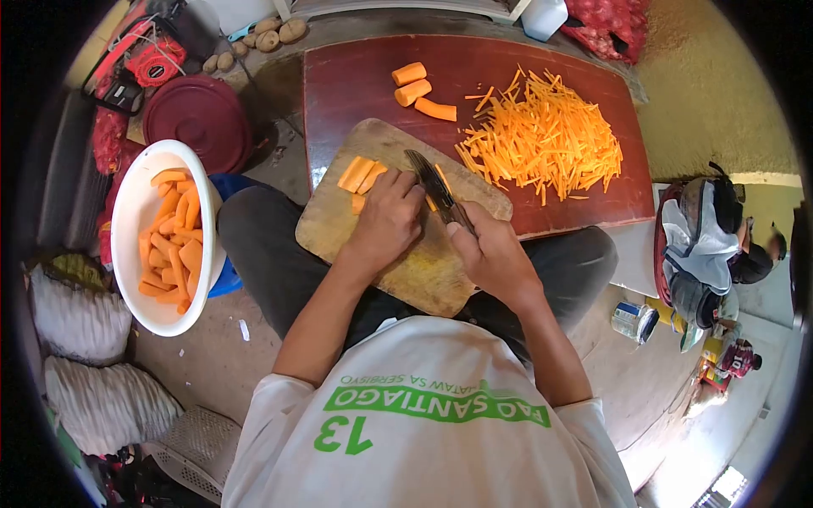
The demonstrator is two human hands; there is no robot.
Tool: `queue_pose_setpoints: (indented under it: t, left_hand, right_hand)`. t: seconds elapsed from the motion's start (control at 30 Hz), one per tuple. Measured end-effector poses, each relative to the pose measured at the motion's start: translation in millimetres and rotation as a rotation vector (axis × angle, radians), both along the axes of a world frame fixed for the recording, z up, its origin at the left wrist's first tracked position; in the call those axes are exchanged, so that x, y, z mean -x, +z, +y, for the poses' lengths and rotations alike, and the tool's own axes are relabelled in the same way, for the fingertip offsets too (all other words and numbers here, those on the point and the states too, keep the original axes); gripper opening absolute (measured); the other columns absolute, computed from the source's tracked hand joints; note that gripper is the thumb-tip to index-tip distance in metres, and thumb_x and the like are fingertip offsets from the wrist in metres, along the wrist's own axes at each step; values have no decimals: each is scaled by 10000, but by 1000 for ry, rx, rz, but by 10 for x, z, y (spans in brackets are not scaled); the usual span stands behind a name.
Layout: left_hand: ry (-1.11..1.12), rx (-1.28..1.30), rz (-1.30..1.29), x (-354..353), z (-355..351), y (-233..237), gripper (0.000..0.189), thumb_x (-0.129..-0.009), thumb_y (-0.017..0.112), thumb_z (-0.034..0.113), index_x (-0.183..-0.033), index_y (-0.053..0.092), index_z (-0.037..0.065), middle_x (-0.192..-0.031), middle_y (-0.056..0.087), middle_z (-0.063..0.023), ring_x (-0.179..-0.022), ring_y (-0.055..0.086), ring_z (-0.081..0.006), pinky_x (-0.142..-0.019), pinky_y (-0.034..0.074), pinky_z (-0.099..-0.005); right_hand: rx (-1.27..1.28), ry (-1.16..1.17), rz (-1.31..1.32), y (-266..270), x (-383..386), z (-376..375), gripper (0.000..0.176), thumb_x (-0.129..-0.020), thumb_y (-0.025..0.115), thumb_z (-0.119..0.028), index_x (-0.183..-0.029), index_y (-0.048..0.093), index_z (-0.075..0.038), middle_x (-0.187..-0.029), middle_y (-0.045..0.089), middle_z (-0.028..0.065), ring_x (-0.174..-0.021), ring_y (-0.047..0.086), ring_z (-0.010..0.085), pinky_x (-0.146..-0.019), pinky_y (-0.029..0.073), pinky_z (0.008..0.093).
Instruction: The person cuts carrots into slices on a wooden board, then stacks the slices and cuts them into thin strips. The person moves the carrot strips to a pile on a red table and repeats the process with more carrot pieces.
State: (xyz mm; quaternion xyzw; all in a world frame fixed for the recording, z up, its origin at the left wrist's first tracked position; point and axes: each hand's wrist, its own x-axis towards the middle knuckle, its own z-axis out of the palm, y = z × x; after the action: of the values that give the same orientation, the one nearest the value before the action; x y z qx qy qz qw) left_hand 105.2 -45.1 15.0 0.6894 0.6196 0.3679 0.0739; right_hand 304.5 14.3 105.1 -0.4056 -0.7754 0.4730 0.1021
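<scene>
Carrot pieces (361,173) lie on a scuffed wooden board (428,275), partly hidden by the left hand (391,218), its fingers curled; whether they grip anything I cannot tell. The right hand (489,250) wraps the handle of a dark knife (428,179), mostly covering it. Thin, stick-like shreds (555,135) heap loosely on the glossy red worktop (347,89).

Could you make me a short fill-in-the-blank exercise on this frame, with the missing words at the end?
1. The knife is held in the person's ____ hand.
2. The tub that holds the carrots is ____ in colour.
3. Beside the heap of strips, ____ larger carrot pieces lie on the table.
4. The number printed in green on the shirt is ____.

Missing words: right; white; three; 13.
</scene>
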Motion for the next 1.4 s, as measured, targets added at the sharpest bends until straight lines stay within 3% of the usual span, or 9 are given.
queue_pose_setpoints:
  t: [0.07,0.27,0.37,0.5,0.6,0.87,1.07,1.27,1.4]
  left_hand:
    - [15,-2,29,-12,9,-39,318,-687,784,-8,-997,722,-39,-1081,642,-186,-1045,605,-396,-926,530,-482]
    - [24,31,35,-9,17,-5,260,-702,776,-9,-952,709,-32,-1066,644,-181,-1046,608,-385,-926,528,-480]
    - [33,1,36,-44,33,-47,248,-713,764,-14,-956,719,-28,-1053,642,-176,-1043,608,-380,-931,526,-477]
    - [45,9,-7,-6,-1,-22,316,-749,747,-69,-1064,765,-44,-1055,675,-203,-1014,640,-409,-906,548,-479]
    - [57,-85,-173,25,63,-75,308,-798,726,-121,-1095,770,-51,-1108,717,-216,-1038,683,-424,-923,570,-442]
    - [247,-138,-518,131,44,139,134,-991,752,-69,-1119,781,-41,-1091,754,-131,-917,726,-208,-815,585,-329]
    - [163,-108,-387,114,57,29,151,-960,794,-43,-1110,785,-24,-1040,763,-123,-921,734,-242,-813,577,-333]
    - [111,-1,-328,8,70,166,189,-945,812,-17,-1132,787,-13,-985,770,-134,-909,734,-284,-845,569,-367]
    - [53,-36,-337,-90,225,244,250,-918,826,4,-1165,787,12,-939,737,-127,-903,696,-305,-833,526,-400]
  right_hand:
    - [-67,19,18,-80,-27,11,207,-1093,633,-164,-1135,626,39,-807,609,232,-698,566,344,-702,507,468]
    - [-104,35,-5,-240,10,48,202,-1084,641,-144,-1138,627,51,-817,624,232,-713,590,339,-720,518,458]
    - [34,21,2,-109,42,116,272,-1086,645,-191,-1184,634,62,-982,709,351,-958,686,570,-839,545,561]
    - [-109,-73,203,-96,-17,188,433,-1081,651,-124,-1480,620,40,-1050,715,237,-882,672,246,-881,567,362]
    - [-239,3,153,-15,-140,208,382,-1079,654,-112,-1424,637,52,-1009,681,204,-869,626,225,-876,563,361]
    - [25,68,194,-312,-368,32,186,-1128,635,-171,-1185,691,-3,-749,557,-1,-622,504,69,-567,447,290]
    - [165,-186,17,-285,-667,833,226,-1098,684,-186,-1219,716,2,-736,574,41,-662,564,84,-597,492,317]
    - [-658,-118,-21,-63,-710,789,229,-1023,745,-157,-1168,698,14,-885,738,217,-839,759,393,-750,595,482]
    - [-860,-7,-71,-178,-812,661,360,-967,789,-138,-1287,686,-11,-945,733,187,-833,721,397,-754,590,502]
